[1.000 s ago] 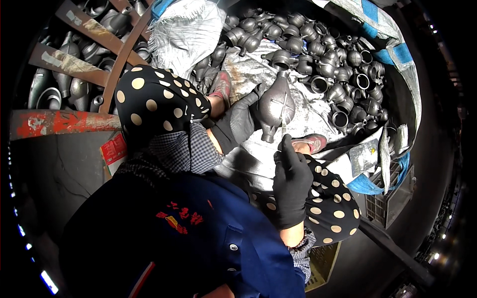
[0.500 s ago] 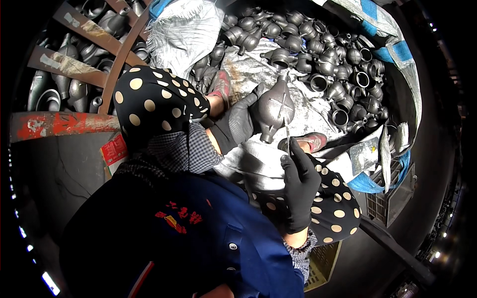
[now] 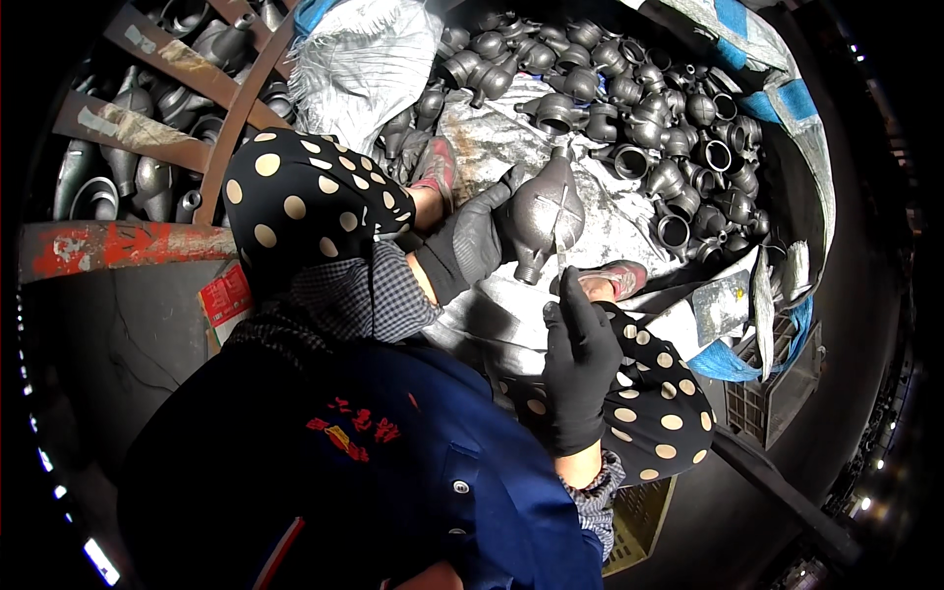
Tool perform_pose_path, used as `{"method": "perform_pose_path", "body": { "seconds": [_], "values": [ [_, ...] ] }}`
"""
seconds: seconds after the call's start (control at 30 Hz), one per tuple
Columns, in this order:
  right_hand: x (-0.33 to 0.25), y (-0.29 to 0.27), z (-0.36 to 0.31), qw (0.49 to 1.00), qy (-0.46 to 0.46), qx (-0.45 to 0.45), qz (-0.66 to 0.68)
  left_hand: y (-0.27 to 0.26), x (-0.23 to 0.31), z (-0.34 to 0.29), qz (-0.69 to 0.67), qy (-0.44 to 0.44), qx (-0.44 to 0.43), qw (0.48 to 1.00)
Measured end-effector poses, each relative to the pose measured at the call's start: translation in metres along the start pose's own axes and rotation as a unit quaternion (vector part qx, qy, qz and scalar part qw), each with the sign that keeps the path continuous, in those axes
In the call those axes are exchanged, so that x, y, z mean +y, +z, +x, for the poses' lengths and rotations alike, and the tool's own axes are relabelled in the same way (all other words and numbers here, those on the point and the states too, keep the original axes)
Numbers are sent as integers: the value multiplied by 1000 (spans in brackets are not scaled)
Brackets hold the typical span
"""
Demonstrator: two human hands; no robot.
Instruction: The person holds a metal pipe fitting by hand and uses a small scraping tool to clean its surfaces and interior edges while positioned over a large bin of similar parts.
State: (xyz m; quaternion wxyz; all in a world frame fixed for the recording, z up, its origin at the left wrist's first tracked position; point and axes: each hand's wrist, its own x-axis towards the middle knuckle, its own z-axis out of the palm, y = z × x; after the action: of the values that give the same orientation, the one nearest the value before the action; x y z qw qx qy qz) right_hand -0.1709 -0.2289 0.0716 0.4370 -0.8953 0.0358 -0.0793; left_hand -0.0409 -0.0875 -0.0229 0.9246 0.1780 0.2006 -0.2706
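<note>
A grey, bulb-shaped metal casting [image 3: 547, 211] with a narrow neck at each end is held over the white sheeting [image 3: 472, 128] between my feet. My left hand [image 3: 464, 248], in a dark glove, grips its left side with the thumb up along the body; the fingers behind it are hidden. Raised seams cross the casting's upper face. Below right of it, my black-gloved right hand [image 3: 580, 359] is closed around a thin, pale strip-like tool [image 3: 560, 256]. The tool's tip meets the casting near its lower neck; its exact kind is too small to make out.
Several similar grey castings [image 3: 678, 138] are piled in a white woven bag [image 3: 723, 310] with blue straps, at the far right. More castings [image 3: 138, 177] lie behind a brown metal frame [image 3: 251, 108] at left. A red-painted bar [image 3: 128, 248] and a plastic crate [image 3: 639, 531] stand nearby.
My right hand and the thin tool have shifted a little to the left along the casting. The left hand and the casting stay almost still.
</note>
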Motion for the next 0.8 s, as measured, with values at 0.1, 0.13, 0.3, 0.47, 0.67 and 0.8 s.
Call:
{"method": "perform_pose_path", "body": {
  "seconds": [0.1, 0.13, 0.3, 0.47, 0.67, 0.8],
  "values": [
    [-2, -2, 1, 999, -20, -11, -30, 6, 2, -3, 14, 9, 5, 1000],
    [-2, -3, 1, 999, -23, -15, -36, 9, 3, -5, 21, 13, 7, 1000],
    [-7, -13, 5, 998, 24, -55, -6, 17, 6, -13, 58, 38, 24, 997],
    [-7, -15, 1, 991, 58, -10, 122, 19, 9, -16, 58, 30, 18, 998],
    [-5, -10, 0, 998, 33, 2, 62, 32, 11, -24, 84, 11, 29, 996],
    [1, -6, -3, 1000, -15, -4, -6, 13, 8, -10, 59, -2, -36, 998]
  ]
}}
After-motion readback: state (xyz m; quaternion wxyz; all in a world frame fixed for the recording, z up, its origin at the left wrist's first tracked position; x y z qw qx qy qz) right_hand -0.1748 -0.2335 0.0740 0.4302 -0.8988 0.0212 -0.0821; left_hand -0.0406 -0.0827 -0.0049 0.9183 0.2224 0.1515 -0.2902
